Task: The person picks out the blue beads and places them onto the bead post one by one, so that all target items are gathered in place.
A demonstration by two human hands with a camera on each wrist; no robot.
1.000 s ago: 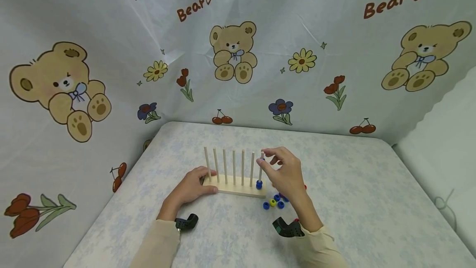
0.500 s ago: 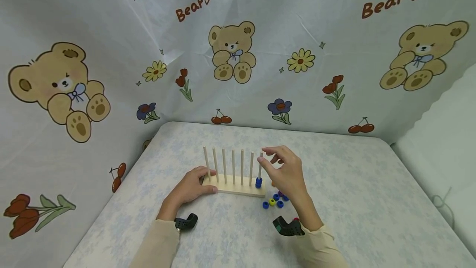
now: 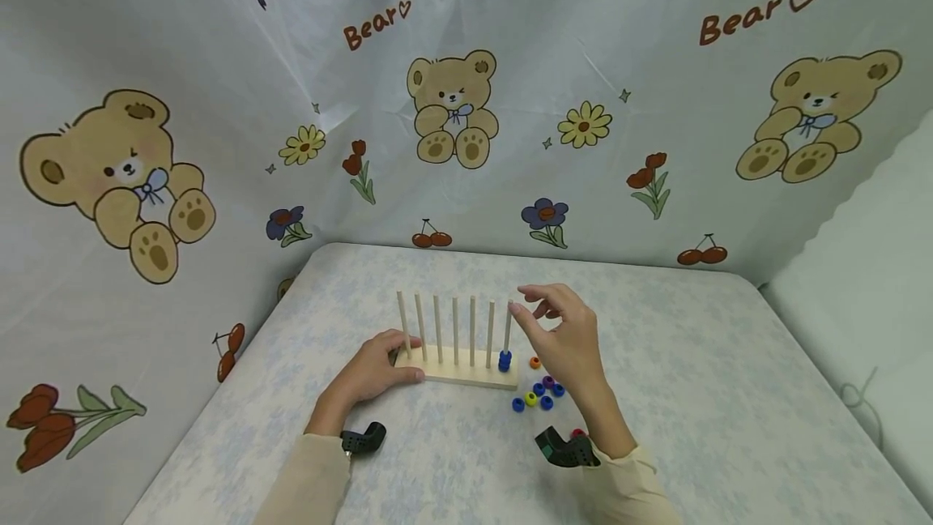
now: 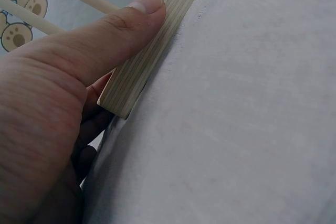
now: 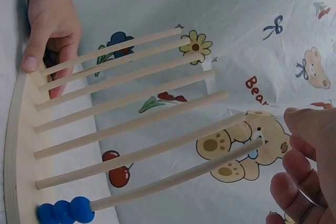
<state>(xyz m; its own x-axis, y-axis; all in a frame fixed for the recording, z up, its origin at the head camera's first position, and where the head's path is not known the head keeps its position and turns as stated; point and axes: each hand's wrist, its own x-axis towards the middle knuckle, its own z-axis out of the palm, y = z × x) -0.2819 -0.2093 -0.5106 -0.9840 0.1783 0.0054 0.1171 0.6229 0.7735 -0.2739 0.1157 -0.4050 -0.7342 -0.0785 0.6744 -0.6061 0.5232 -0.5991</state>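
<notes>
A wooden peg board (image 3: 466, 372) with several upright pegs stands on the table. My left hand (image 3: 375, 367) grips its left end, the thumb (image 4: 126, 30) along the front edge of the base in the left wrist view. Three blue beads (image 5: 64, 211) sit stacked at the foot of the rightmost peg (image 5: 178, 174); the other pegs are bare. Beside the top of that peg is my right hand (image 3: 564, 330), thumb and fingers apart and holding nothing. Loose beads lie right of the board, among them a yellow bead (image 3: 530, 399), an orange bead (image 3: 535, 363) and a purple bead (image 3: 548, 382).
Several loose blue beads (image 3: 518, 404) lie in front of the board's right end. A red bead (image 3: 578, 433) is partly covered by the right wrist camera (image 3: 567, 448). Behind the table (image 3: 692, 363) hangs a bear-print curtain (image 3: 503, 23).
A blue bead has left my right fingertips and dropped down the rightmost peg onto the two below. My right hand has then shifted slightly right, off the peg. The left hand keeps its grip.
</notes>
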